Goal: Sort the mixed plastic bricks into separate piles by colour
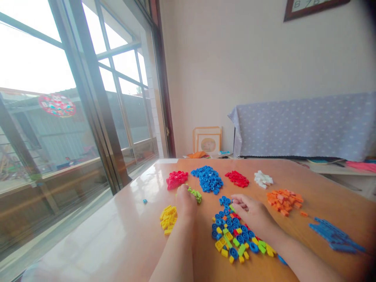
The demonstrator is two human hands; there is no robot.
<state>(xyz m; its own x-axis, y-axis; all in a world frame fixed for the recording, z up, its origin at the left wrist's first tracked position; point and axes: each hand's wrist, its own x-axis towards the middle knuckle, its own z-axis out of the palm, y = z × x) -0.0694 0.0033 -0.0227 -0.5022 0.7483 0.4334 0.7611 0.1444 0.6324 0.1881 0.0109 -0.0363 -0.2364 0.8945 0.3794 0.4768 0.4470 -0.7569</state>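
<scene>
My left hand (187,201) is at the small pile of lime green bricks (195,194), its fingers curled and mostly hidden behind the back of the hand. Whatever it may hold is not visible. My right hand (249,209) hovers at the far right side of a mixed heap of toy bricks (235,233), with blue round pieces and yellow, green, orange and red ones. Its fingers are bent together, and what lies between the fingertips is too small to make out. Yellow bricks (168,219) lie just left of my left wrist.
Sorted piles lie on the wooden table (205,250): pink-red bricks (177,179), blue round pieces (208,179), red bricks (237,178), white bricks (263,179), orange bricks (284,201) and long blue pieces (335,235). One blue piece (145,201) sits alone at left.
</scene>
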